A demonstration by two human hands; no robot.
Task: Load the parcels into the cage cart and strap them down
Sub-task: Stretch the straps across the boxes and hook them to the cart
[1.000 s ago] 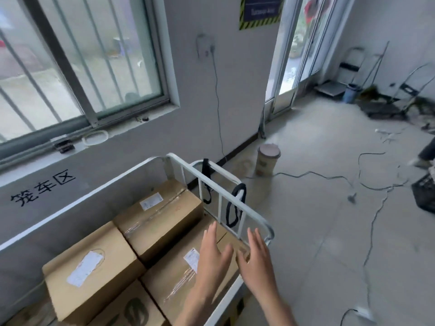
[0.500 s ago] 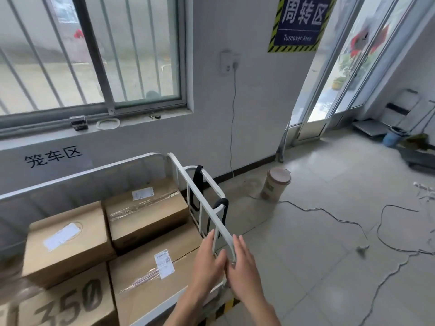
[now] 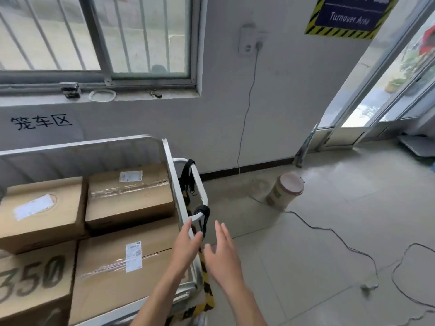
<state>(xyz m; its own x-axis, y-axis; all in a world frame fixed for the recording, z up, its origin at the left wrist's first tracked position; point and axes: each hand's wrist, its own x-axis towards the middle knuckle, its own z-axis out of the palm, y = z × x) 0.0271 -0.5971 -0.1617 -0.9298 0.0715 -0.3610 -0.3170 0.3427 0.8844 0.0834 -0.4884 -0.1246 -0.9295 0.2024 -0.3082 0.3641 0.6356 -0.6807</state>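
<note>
Hands at the right end rail of the white metal cage cart (image 3: 171,175), four brown cardboard parcels (image 3: 128,194) packed inside wall to rail.
Bare tiled floor (image 3: 306,243) open right of cart; black strap (image 3: 202,217) hangs on the rail's near corner. Left hand (image 3: 188,245) fingers loosely spread, touching rail, gripping nothing; right hand (image 3: 222,255) just beside, flat, fingers wide, empty.

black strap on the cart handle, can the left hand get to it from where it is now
Probably yes: the left hand is open beside the handle, just below the nearer black strap, with nothing between them. The right hand is open too.
</note>
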